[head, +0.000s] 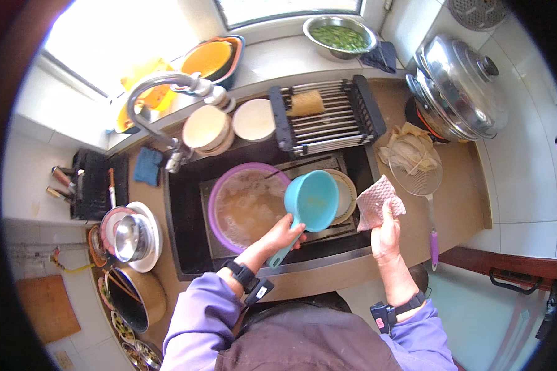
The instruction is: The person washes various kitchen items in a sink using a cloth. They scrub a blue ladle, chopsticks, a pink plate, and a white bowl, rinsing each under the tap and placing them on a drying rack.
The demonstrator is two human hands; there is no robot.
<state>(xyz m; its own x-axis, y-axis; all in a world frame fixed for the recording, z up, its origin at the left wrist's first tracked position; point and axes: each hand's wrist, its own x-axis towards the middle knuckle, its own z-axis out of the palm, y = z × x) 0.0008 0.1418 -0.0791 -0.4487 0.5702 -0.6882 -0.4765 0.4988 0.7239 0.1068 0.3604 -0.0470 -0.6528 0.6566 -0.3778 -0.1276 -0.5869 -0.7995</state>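
My left hand (pixel 285 235) grips the handle of a turquoise plastic dipper (pixel 312 200), whose bowl is over the dark sink, tilted so that its inside shows. My right hand (pixel 386 232) holds a pink textured dishcloth (pixel 379 203) to the right of the dipper, above the sink's right edge. A purple-rimmed basin (pixel 213 211) of cloudy, sudsy water stands in the sink, left of the dipper. Partly hidden behind the dipper is a plate or shallow bowl with a patterned rim (pixel 351 197), on the right side of the sink.
Behind the sink stand a chrome faucet (pixel 134 104), white bowls (pixel 206 127) and a metal drying rack (pixel 325 132) with a yellow sponge (pixel 306 103). A mesh strainer (pixel 417 174) lies at right, near a steamer pot (pixel 464 88). Bowls (pixel 153 241) and a large pot (pixel 151 297) line the left counter.
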